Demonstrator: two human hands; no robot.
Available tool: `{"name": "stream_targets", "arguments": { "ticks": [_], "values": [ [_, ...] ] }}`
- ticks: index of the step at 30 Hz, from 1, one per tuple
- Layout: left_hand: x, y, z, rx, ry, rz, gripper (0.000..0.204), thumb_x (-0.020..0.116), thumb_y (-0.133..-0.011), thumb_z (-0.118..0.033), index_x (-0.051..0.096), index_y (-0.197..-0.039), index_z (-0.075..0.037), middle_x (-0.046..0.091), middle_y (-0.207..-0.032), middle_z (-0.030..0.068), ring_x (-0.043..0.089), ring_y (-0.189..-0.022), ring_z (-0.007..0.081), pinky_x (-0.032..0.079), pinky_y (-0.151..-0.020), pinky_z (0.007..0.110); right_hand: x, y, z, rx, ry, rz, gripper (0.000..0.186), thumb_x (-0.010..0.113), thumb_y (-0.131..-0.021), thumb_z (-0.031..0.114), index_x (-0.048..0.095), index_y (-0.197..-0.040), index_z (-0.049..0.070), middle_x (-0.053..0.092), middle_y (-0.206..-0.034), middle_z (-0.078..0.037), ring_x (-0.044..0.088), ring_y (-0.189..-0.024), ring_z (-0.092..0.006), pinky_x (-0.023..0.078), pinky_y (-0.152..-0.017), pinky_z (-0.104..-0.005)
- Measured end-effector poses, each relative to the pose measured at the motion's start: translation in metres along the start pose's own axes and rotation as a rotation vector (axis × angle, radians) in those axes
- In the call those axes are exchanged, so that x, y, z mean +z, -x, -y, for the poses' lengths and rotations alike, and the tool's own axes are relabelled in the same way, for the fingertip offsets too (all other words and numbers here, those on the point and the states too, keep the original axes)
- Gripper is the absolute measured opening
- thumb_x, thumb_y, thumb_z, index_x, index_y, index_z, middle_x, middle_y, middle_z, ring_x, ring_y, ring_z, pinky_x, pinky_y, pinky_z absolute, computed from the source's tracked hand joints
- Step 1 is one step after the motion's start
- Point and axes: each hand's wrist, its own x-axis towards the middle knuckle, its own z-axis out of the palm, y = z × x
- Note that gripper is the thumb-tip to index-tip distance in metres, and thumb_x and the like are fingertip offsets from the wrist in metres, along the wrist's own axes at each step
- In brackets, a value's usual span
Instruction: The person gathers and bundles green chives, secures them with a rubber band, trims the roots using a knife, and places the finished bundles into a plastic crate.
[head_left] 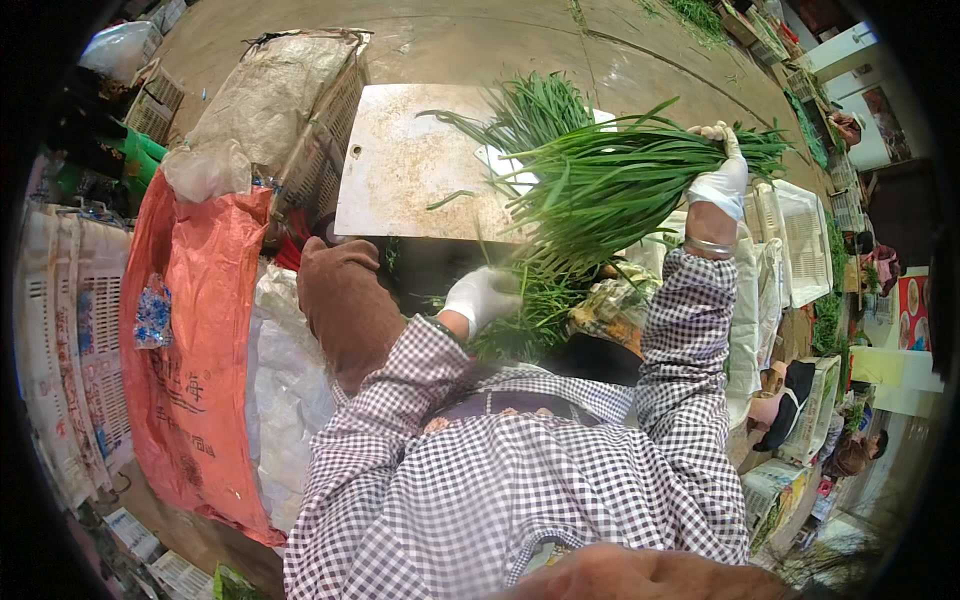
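My right hand (722, 172), in a white glove, is wrapped round a large bunch of long green garlic chives (610, 180). The bunch is held above the right side of the board, with its leaves fanned out to the left. My left hand (485, 298), also white-gloved, is low in front of me beside loose green strands (540, 305). Its fingers are blurred and partly hidden, so I cannot make out a grip. Another bunch of chives (545, 110) lies at the board's far right, over a white flat piece. The board (400, 150) is white with brown stains and carries a few stray leaves.
At my left stand an orange-red woven sack (205, 350), a covered crate (270, 105) and stacked white crates (95, 320). White crates (803, 240) stand on the right. Other people (790, 400) are farther off to the right. Wet floor (450, 40) stretches beyond the board.
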Motion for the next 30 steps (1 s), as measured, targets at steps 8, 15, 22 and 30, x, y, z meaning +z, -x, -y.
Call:
{"name": "stream_targets", "arguments": {
  "ticks": [8,15,22,30],
  "values": [
    [0.012,-0.045,0.021,0.284,1.075,0.005,0.059,0.074,-0.083,-0.021,0.051,-0.135,-0.006,0.056,-0.132,0.0091,0.052,-0.120,0.0196,0.044,-0.100,0.036,0.003,-0.005,-0.006,0.050,-0.015,-0.004,0.009,0.058,-0.092,0.008,0.058,-0.087,0.001,0.056,-0.071,-0.004,0.056,-0.069,-0.0195,0.051,-0.076,-0.0377],
    [-0.001,-0.036,-0.004,0.241,1.515,0.164,0.058,0.069,-0.089,-0.024,0.044,-0.139,-0.006,0.053,-0.136,0.0124,0.054,-0.122,0.0241,0.044,-0.106,0.042,0.010,0.020,-0.003,0.114,-0.017,0.019,0.006,0.062,-0.090,0.006,0.059,-0.089,0.000,0.056,-0.071,-0.003,0.055,-0.068,-0.0175,0.051,-0.075,-0.0343],
    [0.011,-0.066,0.003,0.447,1.647,0.349,0.040,0.047,-0.100,-0.018,0.045,-0.138,-0.006,0.054,-0.132,0.0150,0.058,-0.117,0.0218,0.049,-0.101,0.033,0.007,0.025,-0.012,0.169,-0.045,0.050,0.010,0.062,-0.091,0.007,0.059,-0.095,-0.002,0.058,-0.075,-0.003,0.054,-0.070,-0.0171,0.049,-0.083,-0.0362],
    [-0.004,-0.036,-0.001,0.275,1.355,0.217,0.050,0.067,-0.091,-0.015,0.049,-0.136,-0.002,0.060,-0.128,0.0103,0.057,-0.117,0.0215,0.044,-0.103,0.038,-0.001,0.019,0.020,0.036,0.096,0.075,0.013,0.062,-0.091,0.006,0.058,-0.101,-0.002,0.059,-0.076,-0.004,0.057,-0.071,-0.0197,0.051,-0.081,-0.0395]
  ]
}}
